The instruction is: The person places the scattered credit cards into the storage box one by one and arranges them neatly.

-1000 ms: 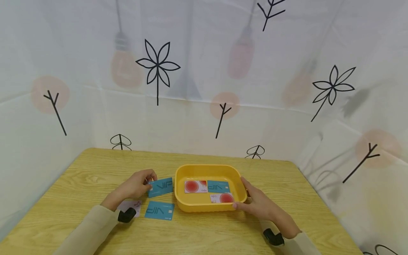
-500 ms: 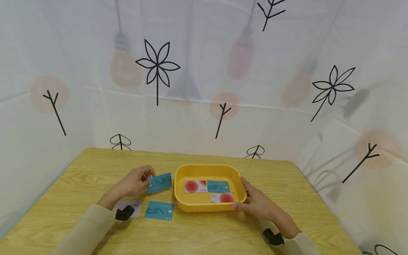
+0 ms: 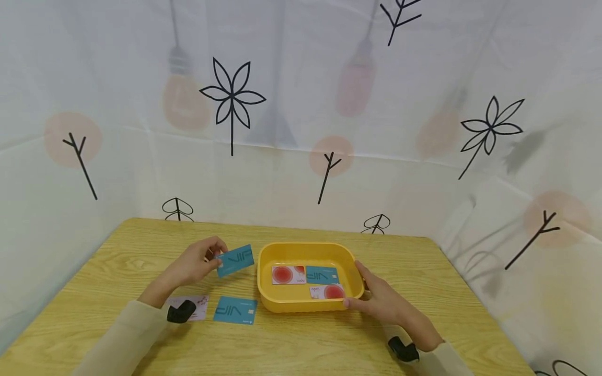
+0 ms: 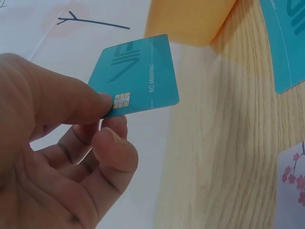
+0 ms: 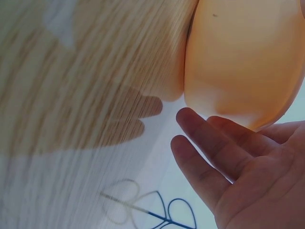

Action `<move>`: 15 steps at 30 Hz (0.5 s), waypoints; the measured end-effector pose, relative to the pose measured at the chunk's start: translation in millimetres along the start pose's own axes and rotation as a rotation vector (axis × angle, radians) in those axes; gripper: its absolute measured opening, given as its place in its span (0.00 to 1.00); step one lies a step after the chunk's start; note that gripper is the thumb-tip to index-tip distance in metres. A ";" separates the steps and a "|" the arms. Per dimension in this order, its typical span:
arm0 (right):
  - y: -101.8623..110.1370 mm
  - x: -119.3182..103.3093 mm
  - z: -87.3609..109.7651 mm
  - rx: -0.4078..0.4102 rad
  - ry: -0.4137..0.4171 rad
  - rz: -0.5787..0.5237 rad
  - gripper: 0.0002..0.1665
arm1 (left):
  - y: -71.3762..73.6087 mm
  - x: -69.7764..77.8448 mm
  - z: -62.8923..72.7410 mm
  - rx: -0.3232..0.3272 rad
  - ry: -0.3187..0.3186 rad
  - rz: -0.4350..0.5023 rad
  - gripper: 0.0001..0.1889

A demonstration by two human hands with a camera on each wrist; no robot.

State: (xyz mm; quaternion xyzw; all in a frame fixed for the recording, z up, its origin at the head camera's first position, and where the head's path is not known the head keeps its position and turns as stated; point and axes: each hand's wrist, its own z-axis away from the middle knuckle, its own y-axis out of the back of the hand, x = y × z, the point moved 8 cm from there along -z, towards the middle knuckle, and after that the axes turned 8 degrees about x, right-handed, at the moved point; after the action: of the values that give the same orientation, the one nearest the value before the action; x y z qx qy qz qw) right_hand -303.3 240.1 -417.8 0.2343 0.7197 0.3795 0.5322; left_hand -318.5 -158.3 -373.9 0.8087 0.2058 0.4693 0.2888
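My left hand [image 3: 195, 265] pinches a blue VIP card [image 3: 236, 260] by its left end, between thumb and fingers. In the left wrist view the thumb lies beside the gold chip of the tilted card [image 4: 143, 81], which is raised above the table. To its right stands a yellow plastic box [image 3: 303, 307]. My right hand [image 3: 383, 300] rests against that box's right end, thumb at the front rim; the right wrist view shows its fingers nearly straight beside the wall. Inside the box lie a red-and-white card [image 3: 284, 275], a blue VIP card [image 3: 322, 275] and another red-and-white card [image 3: 333, 292].
On the wooden table [image 3: 291, 344], left of the box, lie a second blue VIP card [image 3: 234, 310] and a white card with pink blossoms [image 3: 201, 307], partly hidden by the left wrist's black band [image 3: 181, 312]. A patterned white cloth [image 3: 282, 183] hangs behind.
My left hand has lifted the blue VIP card up off the tabletop and slightly away from me, tilting it more. The right hand and the box have stayed still.
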 end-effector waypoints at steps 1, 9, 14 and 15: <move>-0.1 -0.1 0.1 -0.001 0.001 -0.001 0.65 | 0.3 0.1 -0.1 0.000 -0.001 0.003 0.10; 0.3 -0.9 -0.1 -0.002 0.006 -0.001 0.65 | 3.8 6.2 -0.9 0.003 -0.011 0.033 0.09; 0.8 -1.1 -0.3 0.003 0.006 0.001 0.65 | 5.6 12.1 -1.4 0.003 -0.028 0.061 0.10; 0.6 -0.9 -0.2 0.002 0.005 0.001 0.65 | 5.4 13.0 -1.5 -0.002 -0.025 0.081 0.09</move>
State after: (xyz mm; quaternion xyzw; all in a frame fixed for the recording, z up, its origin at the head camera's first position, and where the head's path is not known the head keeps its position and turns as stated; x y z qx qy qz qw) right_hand -303.2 239.7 -416.8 0.2340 0.7212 0.3797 0.5301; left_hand -313.3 -154.1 -361.5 0.8219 0.1689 0.4706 0.2731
